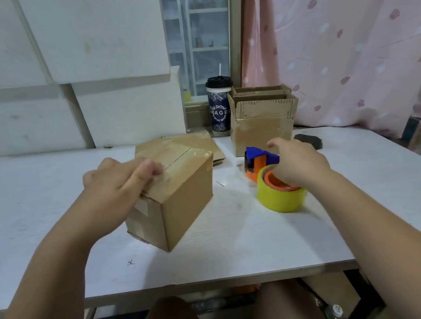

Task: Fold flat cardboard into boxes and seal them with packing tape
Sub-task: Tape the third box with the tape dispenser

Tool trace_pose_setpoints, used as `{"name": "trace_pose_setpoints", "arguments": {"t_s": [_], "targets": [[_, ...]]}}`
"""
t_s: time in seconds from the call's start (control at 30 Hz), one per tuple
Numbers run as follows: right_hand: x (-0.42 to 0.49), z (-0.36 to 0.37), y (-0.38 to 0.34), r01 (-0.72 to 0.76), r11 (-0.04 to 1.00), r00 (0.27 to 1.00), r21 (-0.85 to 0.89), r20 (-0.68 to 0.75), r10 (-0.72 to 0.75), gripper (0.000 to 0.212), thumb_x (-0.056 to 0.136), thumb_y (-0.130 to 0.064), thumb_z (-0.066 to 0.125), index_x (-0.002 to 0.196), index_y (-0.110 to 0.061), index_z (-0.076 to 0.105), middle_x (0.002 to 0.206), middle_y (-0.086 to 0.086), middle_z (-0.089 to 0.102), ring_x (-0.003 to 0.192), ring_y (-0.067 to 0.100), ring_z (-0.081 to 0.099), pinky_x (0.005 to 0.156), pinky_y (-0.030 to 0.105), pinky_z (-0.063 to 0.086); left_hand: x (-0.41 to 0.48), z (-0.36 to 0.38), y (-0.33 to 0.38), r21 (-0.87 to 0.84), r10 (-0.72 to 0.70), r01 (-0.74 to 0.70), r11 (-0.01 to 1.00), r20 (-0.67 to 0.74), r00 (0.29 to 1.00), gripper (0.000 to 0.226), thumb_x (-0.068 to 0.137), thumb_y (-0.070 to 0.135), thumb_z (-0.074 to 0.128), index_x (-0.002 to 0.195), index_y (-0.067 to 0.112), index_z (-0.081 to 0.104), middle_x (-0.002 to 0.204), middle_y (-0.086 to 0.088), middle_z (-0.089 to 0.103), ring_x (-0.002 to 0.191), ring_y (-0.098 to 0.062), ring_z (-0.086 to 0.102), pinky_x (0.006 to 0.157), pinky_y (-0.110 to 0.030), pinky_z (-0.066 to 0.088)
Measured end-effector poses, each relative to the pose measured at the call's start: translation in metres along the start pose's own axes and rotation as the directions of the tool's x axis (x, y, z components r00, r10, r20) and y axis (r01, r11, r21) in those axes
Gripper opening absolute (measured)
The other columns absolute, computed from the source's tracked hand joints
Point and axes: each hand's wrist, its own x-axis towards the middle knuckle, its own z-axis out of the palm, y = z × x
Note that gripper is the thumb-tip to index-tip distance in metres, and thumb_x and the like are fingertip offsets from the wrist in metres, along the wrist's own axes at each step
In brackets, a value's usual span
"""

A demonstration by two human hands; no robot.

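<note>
A closed brown cardboard box (pixel 183 201) stands near the middle of the white table (pixel 34 213), with clear tape running along its top seam. My left hand (pixel 119 178) rests on the box top, its fingers lying across the taped seam near the left edge. To the right of the box sits a tape dispenser (pixel 278 201) with a yellow roll, an orange hub and a blue guard. My right hand (pixel 300 165) comes down on it from above and holds it at the hub; the fingertips are hidden. Flat cardboard (pixel 201 139) lies behind the box.
Two open-topped cardboard boxes (pixel 261 124) stand at the back right, next to a dark tumbler (pixel 219 108) with a straw. A dark object (pixel 310 139) lies behind my right hand. A pink curtain (pixel 350 42) hangs at the right; white panels lean behind the table.
</note>
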Motion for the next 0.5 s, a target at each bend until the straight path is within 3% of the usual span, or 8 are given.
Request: {"name": "trace_pose_setpoints", "arguments": {"t_s": [0.07,0.2,0.33,0.43,0.5], "targets": [[0.014,0.0,0.009,-0.03,0.997,0.991,-0.072,0.13,0.04,0.057,0.082,-0.018,0.052,0.136,-0.031,0.04,0.115,0.005,0.056,0.103,0.027,0.054,0.074,0.036,0.047,-0.001,-0.002,-0.001,-0.015,0.042,-0.041,0.999,0.083,0.996,0.014,0.091,0.052,0.048,0.099,0.051,0.06,0.109,0.036,0.053,0.117,0.005,0.036,0.097,-0.024,0.028],[0.024,-0.001,0.018,-0.037,0.992,0.964,-0.119,0.256,0.066,0.043,0.076,-0.023,0.067,0.117,-0.018,0.055,0.095,0.005,0.06,0.083,0.023,0.06,0.071,0.036,0.057,-0.005,-0.003,0.004,-0.011,0.034,-0.033,0.999,0.155,0.987,0.053,0.065,0.055,0.062,0.117,0.051,0.052,0.119,0.044,0.039,0.121,0.009,0.034,0.102,-0.019,0.029],[0.023,0.003,0.029,-0.132,0.984,0.947,0.121,0.309,0.089,0.023,0.078,-0.012,0.064,0.099,-0.005,0.063,0.084,0.012,0.062,0.073,0.025,0.06,0.062,0.032,0.054,-0.006,0.013,0.012,0.025,0.015,-0.016,1.0,0.036,0.999,0.056,0.072,0.042,0.074,0.123,0.043,0.052,0.112,0.023,0.049,0.11,-0.005,0.042,0.088,-0.023,0.034],[0.021,0.008,0.036,-0.184,0.937,0.946,0.296,0.313,0.087,0.015,0.079,-0.011,0.061,0.092,-0.005,0.063,0.082,0.012,0.06,0.072,0.024,0.058,0.066,0.034,0.054,-0.007,0.035,0.018,0.058,0.047,-0.042,0.997,-0.092,0.995,0.048,0.069,0.049,0.073,0.113,0.038,0.056,0.124,0.021,0.054,0.111,-0.006,0.037,0.087,-0.024,0.033],[0.016,0.008,0.039,-0.224,0.886,0.936,0.405,0.342,0.08,0.004,0.08,-0.009,0.061,0.084,-0.008,0.062,0.074,0.008,0.059,0.065,0.02,0.056,0.055,0.026,0.049,-0.006,0.048,0.02,0.129,0.071,-0.049,0.99,-0.177,0.982,0.051,0.071,0.053,0.069,0.116,0.031,0.06,0.127,0.017,0.055,0.116,-0.01,0.037,0.091,-0.024,0.032]]}}
